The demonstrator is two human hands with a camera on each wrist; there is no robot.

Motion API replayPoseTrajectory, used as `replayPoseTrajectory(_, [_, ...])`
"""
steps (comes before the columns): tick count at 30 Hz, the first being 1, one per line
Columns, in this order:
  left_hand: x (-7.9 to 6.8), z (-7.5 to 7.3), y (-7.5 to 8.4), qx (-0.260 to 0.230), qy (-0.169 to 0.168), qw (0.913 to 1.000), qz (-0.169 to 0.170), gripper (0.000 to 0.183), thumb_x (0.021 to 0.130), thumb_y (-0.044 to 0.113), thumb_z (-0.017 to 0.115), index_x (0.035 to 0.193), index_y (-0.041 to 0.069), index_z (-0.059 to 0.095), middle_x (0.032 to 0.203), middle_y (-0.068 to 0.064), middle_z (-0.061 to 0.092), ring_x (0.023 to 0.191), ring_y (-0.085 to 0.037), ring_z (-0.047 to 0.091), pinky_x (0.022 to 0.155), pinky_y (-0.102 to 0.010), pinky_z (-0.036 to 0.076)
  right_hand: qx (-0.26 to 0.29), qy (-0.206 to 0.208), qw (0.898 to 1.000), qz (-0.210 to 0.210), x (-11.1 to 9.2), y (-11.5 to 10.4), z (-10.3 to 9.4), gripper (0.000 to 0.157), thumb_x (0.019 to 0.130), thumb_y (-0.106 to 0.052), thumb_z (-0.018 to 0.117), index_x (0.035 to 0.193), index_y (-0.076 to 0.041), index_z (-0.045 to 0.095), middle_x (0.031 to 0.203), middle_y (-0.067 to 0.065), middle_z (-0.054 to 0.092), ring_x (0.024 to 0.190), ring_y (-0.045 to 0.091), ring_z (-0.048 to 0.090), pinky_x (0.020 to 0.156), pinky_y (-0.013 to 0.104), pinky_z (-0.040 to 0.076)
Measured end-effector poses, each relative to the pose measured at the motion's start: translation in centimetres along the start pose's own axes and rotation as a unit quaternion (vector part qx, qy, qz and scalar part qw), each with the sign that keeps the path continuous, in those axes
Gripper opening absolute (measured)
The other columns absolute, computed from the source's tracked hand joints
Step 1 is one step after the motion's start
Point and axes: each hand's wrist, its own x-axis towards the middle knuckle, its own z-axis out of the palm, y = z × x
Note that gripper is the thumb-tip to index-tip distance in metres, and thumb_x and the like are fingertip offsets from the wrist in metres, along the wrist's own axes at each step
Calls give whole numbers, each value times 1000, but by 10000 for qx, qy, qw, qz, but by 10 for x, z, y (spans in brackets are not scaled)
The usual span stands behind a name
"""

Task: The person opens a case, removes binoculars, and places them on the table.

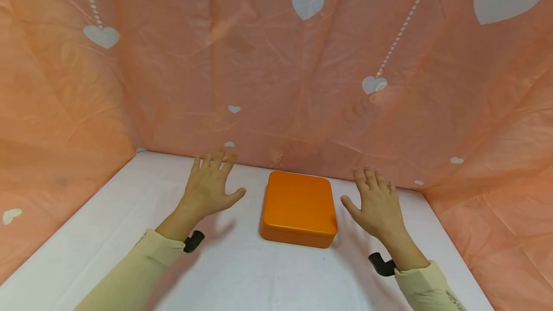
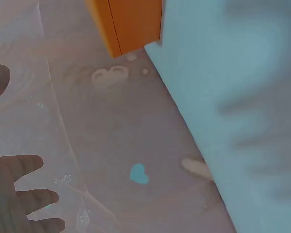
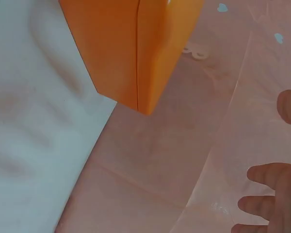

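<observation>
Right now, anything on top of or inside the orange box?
On top of the orange box: nothing, just a smooth bare face. Inside: cannot be seen; it looks closed, with a seam along its side. The white surface directly under it is covered.

In the head view, looks forward and down from farthest back, across the desk (image 1: 276,275) and orange box (image 1: 299,203) to the pink backdrop (image 1: 268,61). In both wrist views, looks nearer, turned sideways, from opposite sides of the box, sharing box, desk and backdrop.
</observation>
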Motion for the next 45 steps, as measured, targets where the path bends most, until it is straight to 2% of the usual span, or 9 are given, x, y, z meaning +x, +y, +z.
replayPoseTrajectory(4, [0, 5, 5, -182, 118, 9997, 119, 87, 80, 62, 59, 149, 14, 37, 152, -21, 35, 139, -45, 30, 113, -66, 20, 107, -81, 9999, -52, 0, -2, 1, 75, 91, -50, 55, 149, -8, 33, 153, 25, 30, 139, 49, 27, 109, 69, 21])
replayPoseTrajectory(11, [-2, 16, 16, -1038, 272, 9938, 301, 88, 77, 60, 64, 145, 9, 41, 146, -19, 42, 137, -39, 37, 112, -59, 30, 411, -228, 9989, -61, -2, -3, 7, 75, 91, -46, 57, 150, -6, 32, 153, 25, 32, 139, 48, 30, 109, 68, 24])
replayPoseTrajectory(14, [-3, 20, 21, -1358, 249, 9900, 297, 88, 78, 58, 66, 145, 7, 40, 147, -18, 43, 137, -37, 38, 112, -57, 32, 780, -236, 9967, -54, -3, -4, 9, 74, 91, -44, 58, 147, -2, 35, 150, 26, 35, 136, 48, 34, 107, 67, 29])
replayPoseTrajectory(17, [-6, 23, 27, -1705, 201, 9850, 181, 89, 77, 56, 68, 147, 9, 38, 149, -14, 42, 138, -37, 37, 112, -56, 33, 1442, -369, 9889, 14, -5, -6, 13, 72, 92, -42, 59, 147, -1, 36, 149, 25, 37, 135, 47, 36, 106, 65, 32])
replayPoseTrajectory(22, [-10, 30, 36, -2387, 32, 9711, -64, 88, 79, 52, 71, 149, 14, 35, 153, -8, 38, 139, -35, 37, 110, -56, 36, 2401, -680, 9681, 247, -8, -9, 20, 69, 93, -41, 59, 148, -6, 35, 149, 22, 40, 136, 42, 37, 110, 62, 31])
replayPoseTrajectory(25, [-12, 34, 40, -2804, -167, 9595, -195, 84, 80, 51, 70, 149, 18, 34, 153, -6, 38, 140, -33, 36, 109, -56, 36, 2570, -802, 9623, 394, -11, -11, 24, 69, 93, -43, 59, 148, -8, 36, 148, 21, 40, 136, 42, 38, 109, 62, 32])
replayPoseTrajectory(30, [-16, 37, 47, -3538, -518, 9331, -378, 79, 82, 46, 70, 149, 23, 35, 153, -3, 37, 141, -32, 35, 110, -58, 34, 2676, -1042, 9560, 598, -13, -15, 30, 70, 92, -45, 60, 148, -12, 35, 150, 21, 39, 137, 43, 37, 109, 63, 31])
replayPoseTrajectory(33, [-17, 39, 50, -3660, -600, 9277, -413, 79, 82, 44, 71, 149, 21, 36, 153, -5, 37, 141, -32, 35, 111, -57, 33, 2700, -1141, 9540, 628, -14, -19, 35, 71, 91, -45, 61, 148, -12, 35, 149, 21, 39, 137, 43, 38, 109, 63, 32])
replayPoseTrajectory(45, [-20, 56, 69, -3721, -909, 9203, -792, 90, 74, 50, 76, 148, 16, 37, 152, -7, 39, 138, -31, 40, 111, -54, 36, 2762, -1412, 9482, 691, -14, -33, 47, 76, 87, -45, 66, 147, -7, 37, 143, 26, 44, 122, 44, 51, 99, 59, 44])
